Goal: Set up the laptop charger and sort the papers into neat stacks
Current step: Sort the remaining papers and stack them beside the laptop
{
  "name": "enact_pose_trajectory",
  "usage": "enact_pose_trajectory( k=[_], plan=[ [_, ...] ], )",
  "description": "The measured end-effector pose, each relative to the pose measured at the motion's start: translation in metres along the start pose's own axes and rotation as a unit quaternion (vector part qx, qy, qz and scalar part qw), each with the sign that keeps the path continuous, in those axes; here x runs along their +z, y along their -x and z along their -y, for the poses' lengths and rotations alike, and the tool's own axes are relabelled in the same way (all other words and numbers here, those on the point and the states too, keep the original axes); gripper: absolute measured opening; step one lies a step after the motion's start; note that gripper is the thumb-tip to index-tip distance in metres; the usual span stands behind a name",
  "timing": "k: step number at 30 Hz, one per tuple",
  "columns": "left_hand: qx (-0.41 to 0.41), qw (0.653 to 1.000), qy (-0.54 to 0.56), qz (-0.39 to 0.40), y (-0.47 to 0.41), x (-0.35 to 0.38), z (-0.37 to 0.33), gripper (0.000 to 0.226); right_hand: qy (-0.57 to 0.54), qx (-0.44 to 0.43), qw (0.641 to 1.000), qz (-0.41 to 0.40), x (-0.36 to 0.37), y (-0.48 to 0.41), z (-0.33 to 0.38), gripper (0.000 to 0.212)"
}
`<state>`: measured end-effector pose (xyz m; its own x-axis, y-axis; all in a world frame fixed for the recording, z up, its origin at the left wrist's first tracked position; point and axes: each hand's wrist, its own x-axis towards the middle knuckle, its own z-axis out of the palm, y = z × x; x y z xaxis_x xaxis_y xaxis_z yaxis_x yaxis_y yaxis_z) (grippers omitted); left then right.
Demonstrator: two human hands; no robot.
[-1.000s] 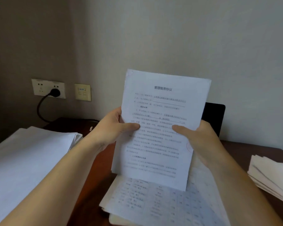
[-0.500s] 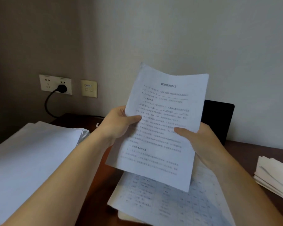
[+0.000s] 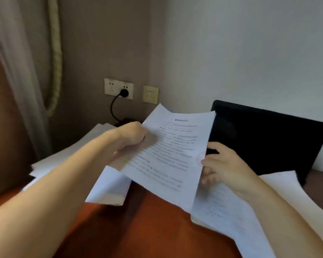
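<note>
Reddish wooden desk [image 3: 157,229] against a pale wall, with a black laptop [image 3: 268,142] at the far right. One white paper stack [image 3: 67,157] lies left and loose papers [image 3: 231,211] lie near right. Between them, printed sheets [image 3: 172,155] are held tilted above the desk. The left hand [image 3: 131,140] grips their left edge. The right hand [image 3: 226,164] curls at their right edge; I cannot tell whether it grips. A black plug [image 3: 123,93] sits in the wall socket [image 3: 117,88].

You cannot read the blurred print on the sheet [image 3: 172,157], motion blur smears where your left hand [image 3: 131,140] grips it, your left forearm covers part of the left stack [image 3: 67,157], and the sheet hides the left edge of the laptop [image 3: 265,140].
</note>
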<state>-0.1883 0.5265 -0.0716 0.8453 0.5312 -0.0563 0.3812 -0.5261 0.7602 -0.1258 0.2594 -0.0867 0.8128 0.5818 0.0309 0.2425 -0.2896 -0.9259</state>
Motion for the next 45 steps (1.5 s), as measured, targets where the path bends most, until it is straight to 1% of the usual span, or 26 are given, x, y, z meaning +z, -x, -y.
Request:
enact_pose_trajectory(
  k=[2,4,5,7,8,10,11,13,14,15,16,17,19,20,21,22,26,28,30,32,34,36,39,41,43,45],
  plan=[
    [-0.024,0.997,-0.071,-0.001,0.003,-0.022,0.024,0.011,-0.037,0.007,0.999,0.011,0.031,-0.01,0.003,0.064],
    [-0.043,0.987,-0.152,-0.001,0.003,-0.041,0.046,0.026,-0.054,0.02,0.998,0.024,0.059,-0.023,0.008,0.088],
    [-0.044,0.988,-0.149,-0.012,0.003,-0.049,0.055,0.033,-0.045,0.025,0.998,0.027,0.073,-0.029,0.01,0.093],
    [-0.077,0.987,-0.138,-0.03,0.003,-0.062,0.07,0.046,0.02,0.021,0.999,0.025,0.099,-0.039,0.013,0.087],
    [-0.081,0.985,-0.145,-0.057,0.001,-0.067,0.079,0.051,0.089,0.01,0.995,0.031,0.111,-0.043,0.014,0.082],
    [-0.117,0.971,-0.199,-0.062,-0.01,-0.073,0.104,0.061,0.257,0.0,0.963,0.08,0.132,-0.045,0.017,0.076],
    [-0.135,0.965,-0.221,-0.038,-0.011,-0.072,0.115,0.061,0.311,0.003,0.944,0.108,0.142,-0.045,0.019,0.074],
    [-0.141,0.964,-0.223,0.019,-0.014,-0.069,0.132,0.041,0.349,0.006,0.926,0.143,0.158,-0.048,0.022,0.071],
    [-0.144,0.964,-0.221,0.027,-0.012,-0.067,0.137,0.035,0.361,0.001,0.921,0.147,0.165,-0.048,0.024,0.07],
    [-0.151,0.965,-0.214,0.023,-0.012,-0.066,0.142,0.034,0.371,-0.008,0.917,0.146,0.168,-0.049,0.024,0.069],
    [-0.151,0.966,-0.21,0.011,-0.015,-0.065,0.148,0.039,0.382,-0.015,0.913,0.14,0.171,-0.05,0.024,0.069],
    [-0.152,0.968,-0.198,-0.005,-0.019,-0.063,0.153,0.049,0.394,-0.02,0.909,0.134,0.17,-0.051,0.024,0.068],
    [-0.19,0.959,-0.209,-0.038,-0.017,-0.058,0.15,0.074,0.413,-0.026,0.903,0.115,0.162,-0.05,0.021,0.067],
    [-0.201,0.951,-0.231,-0.046,-0.014,-0.054,0.142,0.078,0.421,-0.031,0.901,0.101,0.155,-0.049,0.018,0.066],
    [-0.196,0.944,-0.259,-0.05,-0.007,-0.048,0.131,0.076,0.43,-0.039,0.898,0.084,0.147,-0.047,0.014,0.064],
    [-0.172,0.942,-0.282,-0.057,0.0,-0.041,0.117,0.072,0.439,-0.047,0.895,0.067,0.136,-0.044,0.01,0.063],
    [-0.011,0.942,-0.325,-0.081,0.018,0.005,0.061,0.061,0.469,-0.067,0.88,0.025,0.084,-0.019,-0.011,0.054],
    [0.059,0.948,-0.304,-0.079,0.029,0.036,0.032,0.051,0.471,-0.07,0.879,0.001,0.056,-0.006,-0.026,0.046],
    [0.113,0.959,-0.246,-0.083,0.038,0.069,0.008,0.038,0.466,-0.076,0.881,-0.034,0.032,0.007,-0.042,0.037],
    [0.141,0.967,-0.205,-0.052,0.042,0.103,-0.008,0.041,0.474,-0.075,0.876,-0.058,0.011,0.019,-0.058,0.032],
    [0.149,0.966,-0.211,0.02,0.041,0.13,-0.014,0.052,0.482,-0.08,0.87,-0.065,-0.002,0.028,-0.069,0.03],
    [0.126,0.97,-0.201,0.056,0.04,0.152,-0.02,0.059,0.486,-0.093,0.866,-0.068,-0.018,0.036,-0.079,0.033],
    [0.099,0.979,-0.175,0.036,0.031,0.167,-0.019,0.053,0.474,-0.091,0.874,-0.052,-0.034,0.044,-0.091,0.045],
    [0.098,0.985,-0.136,0.03,0.03,0.167,-0.016,0.06,0.438,-0.071,0.896,-0.013,-0.037,0.047,-0.097,0.058],
    [0.098,0.989,-0.098,0.05,0.033,0.162,-0.012,0.064,0.397,-0.057,0.915,0.041,-0.036,0.049,-0.099,0.071],
    [0.091,0.989,-0.089,0.071,0.033,0.157,-0.009,0.06,0.375,-0.054,0.923,0.073,-0.032,0.049,-0.099,0.078]
  ],
)
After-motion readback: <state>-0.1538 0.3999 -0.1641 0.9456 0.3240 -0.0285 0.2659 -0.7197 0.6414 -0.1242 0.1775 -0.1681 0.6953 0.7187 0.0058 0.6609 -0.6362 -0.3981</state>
